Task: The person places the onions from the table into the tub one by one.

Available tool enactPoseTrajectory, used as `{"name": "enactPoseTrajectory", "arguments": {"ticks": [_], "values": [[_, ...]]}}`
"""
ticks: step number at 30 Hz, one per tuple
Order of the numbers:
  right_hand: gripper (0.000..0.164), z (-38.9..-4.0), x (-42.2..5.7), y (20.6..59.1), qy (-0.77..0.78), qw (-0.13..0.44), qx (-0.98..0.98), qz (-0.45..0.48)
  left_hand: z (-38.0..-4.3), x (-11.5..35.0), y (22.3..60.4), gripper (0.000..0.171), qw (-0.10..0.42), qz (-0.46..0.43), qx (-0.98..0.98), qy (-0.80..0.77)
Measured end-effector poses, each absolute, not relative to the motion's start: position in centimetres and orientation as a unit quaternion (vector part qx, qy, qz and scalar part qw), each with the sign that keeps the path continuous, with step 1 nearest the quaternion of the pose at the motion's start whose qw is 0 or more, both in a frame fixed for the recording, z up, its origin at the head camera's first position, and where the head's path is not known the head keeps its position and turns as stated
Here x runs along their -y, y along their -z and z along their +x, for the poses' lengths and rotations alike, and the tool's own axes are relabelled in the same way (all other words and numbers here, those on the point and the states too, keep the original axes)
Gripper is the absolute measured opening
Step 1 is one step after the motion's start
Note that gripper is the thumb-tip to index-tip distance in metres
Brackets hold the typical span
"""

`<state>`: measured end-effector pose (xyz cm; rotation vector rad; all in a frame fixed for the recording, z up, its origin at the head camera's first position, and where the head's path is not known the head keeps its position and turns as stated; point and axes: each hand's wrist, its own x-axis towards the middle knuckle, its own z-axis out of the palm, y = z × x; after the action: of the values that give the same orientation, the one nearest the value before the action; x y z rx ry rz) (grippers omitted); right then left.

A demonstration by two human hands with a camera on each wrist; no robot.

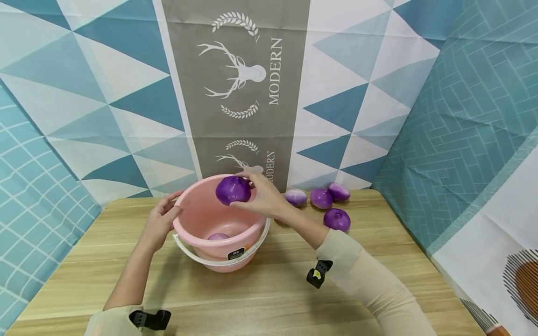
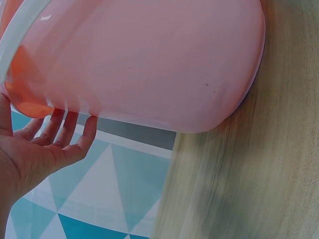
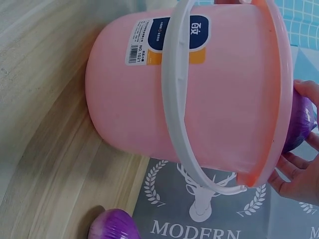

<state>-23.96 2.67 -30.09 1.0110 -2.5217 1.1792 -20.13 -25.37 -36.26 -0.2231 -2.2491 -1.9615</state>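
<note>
A pink bucket (image 1: 206, 255) with a white handle (image 1: 197, 258) stands on the wooden table, its mouth turned up toward me. At its left rim, my left hand (image 1: 159, 221) grips the edge; in the left wrist view the fingertips (image 2: 91, 124) touch the outer wall. Over the bucket's mouth, my right hand (image 1: 266, 198) holds a purple onion (image 1: 232, 190) between thumb and fingers. The right wrist view shows this onion (image 3: 300, 122) partly hidden behind the rim. Another onion (image 1: 218, 236) lies at the bottom of the bucket, partly covered by the front wall.
Right of the bucket lie several onions: a pale one (image 1: 296, 198), two purple ones side by side (image 1: 321, 199), and one nearer me (image 1: 336, 220). My right forearm partly hides another beside the bucket. A patterned cloth (image 1: 235, 74) hangs behind the wooden table (image 1: 294, 298).
</note>
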Motion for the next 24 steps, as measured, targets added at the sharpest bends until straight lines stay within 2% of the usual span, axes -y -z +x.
{"name": "enactPoseTrajectory", "arguments": {"ticks": [24], "values": [[0.072, -23.9, -1.0, 30.5, -0.370, 0.058, 0.875, 0.305, -20.1, 25.3, 36.2, 0.047, 0.077, -0.070, 0.756, 0.646]]}}
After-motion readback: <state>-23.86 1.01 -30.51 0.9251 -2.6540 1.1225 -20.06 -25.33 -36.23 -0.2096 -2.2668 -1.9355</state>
